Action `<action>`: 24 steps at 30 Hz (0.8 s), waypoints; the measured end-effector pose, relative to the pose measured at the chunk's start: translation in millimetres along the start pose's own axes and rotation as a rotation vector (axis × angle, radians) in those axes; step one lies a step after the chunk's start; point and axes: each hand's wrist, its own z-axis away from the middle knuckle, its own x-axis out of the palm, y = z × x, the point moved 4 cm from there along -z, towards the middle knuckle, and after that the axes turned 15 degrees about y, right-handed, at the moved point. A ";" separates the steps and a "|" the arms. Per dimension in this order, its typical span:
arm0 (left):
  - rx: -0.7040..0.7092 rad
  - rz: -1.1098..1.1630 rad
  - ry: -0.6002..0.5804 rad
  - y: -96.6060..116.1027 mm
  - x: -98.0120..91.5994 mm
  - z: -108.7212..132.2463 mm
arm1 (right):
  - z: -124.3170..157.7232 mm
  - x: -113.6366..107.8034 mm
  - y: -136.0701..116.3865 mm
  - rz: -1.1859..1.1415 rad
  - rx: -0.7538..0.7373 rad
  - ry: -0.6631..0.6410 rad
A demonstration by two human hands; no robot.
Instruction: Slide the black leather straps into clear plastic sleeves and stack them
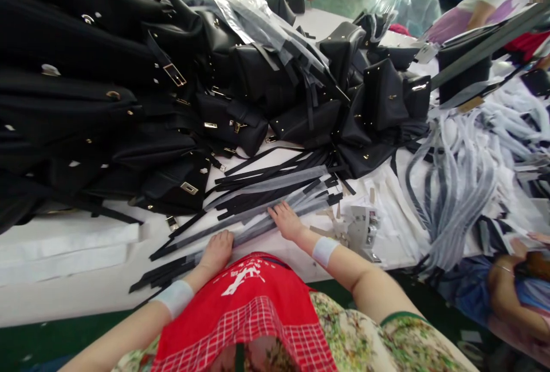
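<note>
Long black bag straps, several of them in clear plastic sleeves, lie in a loose pile on the white table in front of me. My left hand (218, 250) has its fingers curled together over the near end of a plastic-sleeved strap (253, 230). Further along that same strap rests my right hand (287, 220), its fingers stretched out and a little apart on the plastic. Beyond both hands are more straps (275, 178), some bare black and some sleeved. Black strap ends (165, 271) stick out left of my left hand.
Black handbags (232, 122) with gold-coloured buckles are heaped along the far side and left. Small metal fittings in plastic (363, 226) lie right of my right hand. A bundle of sleeved straps (458, 183) hangs at the right. White strips (69, 251) lie left. Other people work nearby.
</note>
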 end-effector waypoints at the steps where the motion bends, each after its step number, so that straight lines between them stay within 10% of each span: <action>1: -0.018 0.005 -0.002 -2.6 0.2 0.2 | 3.3 2.6 -0.4 0.020 0.020 0.000; 24: 0.070 -0.027 0.202 -29.8 5.8 16.4 | 41.9 21.4 30.1 0.211 0.082 0.018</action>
